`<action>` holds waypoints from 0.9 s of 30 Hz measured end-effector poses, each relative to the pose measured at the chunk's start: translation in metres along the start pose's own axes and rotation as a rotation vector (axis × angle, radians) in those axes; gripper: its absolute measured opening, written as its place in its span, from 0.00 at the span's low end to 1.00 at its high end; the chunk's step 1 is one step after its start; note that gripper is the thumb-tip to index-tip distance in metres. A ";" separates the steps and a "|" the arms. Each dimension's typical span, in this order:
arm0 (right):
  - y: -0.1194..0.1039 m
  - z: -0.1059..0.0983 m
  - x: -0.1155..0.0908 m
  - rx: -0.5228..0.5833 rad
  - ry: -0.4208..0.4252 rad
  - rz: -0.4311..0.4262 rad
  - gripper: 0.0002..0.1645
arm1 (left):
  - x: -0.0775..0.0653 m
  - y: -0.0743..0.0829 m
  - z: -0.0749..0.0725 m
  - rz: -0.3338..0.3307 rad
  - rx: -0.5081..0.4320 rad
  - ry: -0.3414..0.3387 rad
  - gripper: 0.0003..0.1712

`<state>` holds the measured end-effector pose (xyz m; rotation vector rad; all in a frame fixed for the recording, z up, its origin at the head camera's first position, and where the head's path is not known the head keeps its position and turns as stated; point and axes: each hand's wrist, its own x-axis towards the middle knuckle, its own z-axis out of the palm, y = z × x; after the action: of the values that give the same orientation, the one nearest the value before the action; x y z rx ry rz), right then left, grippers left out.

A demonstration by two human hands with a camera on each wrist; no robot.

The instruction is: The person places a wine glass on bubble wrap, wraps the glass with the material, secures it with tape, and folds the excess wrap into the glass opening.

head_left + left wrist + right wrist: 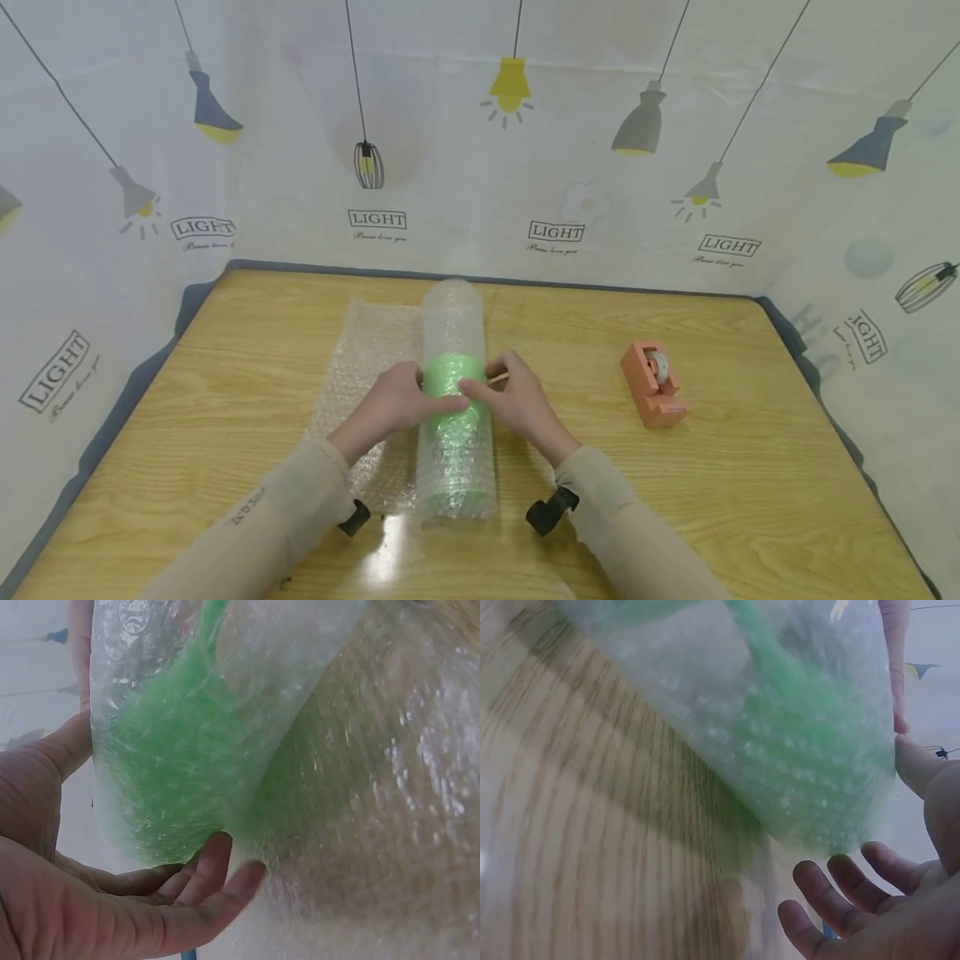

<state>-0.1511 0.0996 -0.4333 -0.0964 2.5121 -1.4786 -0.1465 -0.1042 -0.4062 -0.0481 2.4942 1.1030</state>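
Note:
A green object point(453, 367) lies rolled inside clear bubble wrap point(453, 312), forming an upright-looking tube on the table in the head view. Its exact kind is hidden by the layers. My left hand point(401, 396) holds the roll from the left, thumb across the top and fingers along the side. From the right, my right hand point(517, 396) holds it too, its thumb on top close to the left thumb. A loose flat part of the wrap point(367, 342) spreads out to the left. Both wrist views show green through the bubbles, with fingertips at the roll's side.
An orange-pink tape dispenser point(645, 383) with a roll of clear tape point(658, 367) stands on the wooden table point(750, 500), to the right of the hands. A white cloth point(465, 192) printed with lamps surrounds the table's back and sides.

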 end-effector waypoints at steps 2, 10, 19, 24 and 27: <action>0.002 0.000 -0.001 0.006 0.003 0.004 0.27 | 0.000 -0.002 -0.001 -0.001 -0.027 -0.004 0.50; 0.009 0.000 -0.003 -0.062 -0.028 -0.032 0.30 | 0.002 -0.013 -0.006 0.000 -0.111 -0.048 0.51; 0.009 -0.005 -0.007 -0.054 -0.051 -0.042 0.32 | 0.002 -0.012 0.001 -0.007 -0.075 -0.043 0.51; 0.013 -0.015 -0.005 -0.050 -0.033 -0.043 0.30 | 0.001 -0.006 0.013 -0.009 -0.126 -0.056 0.48; 0.017 -0.019 -0.004 -0.045 -0.030 -0.042 0.29 | 0.001 -0.002 0.017 -0.001 -0.136 -0.064 0.49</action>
<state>-0.1503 0.1246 -0.4382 -0.1784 2.5347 -1.4263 -0.1409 -0.0931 -0.4187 -0.0520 2.3602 1.2533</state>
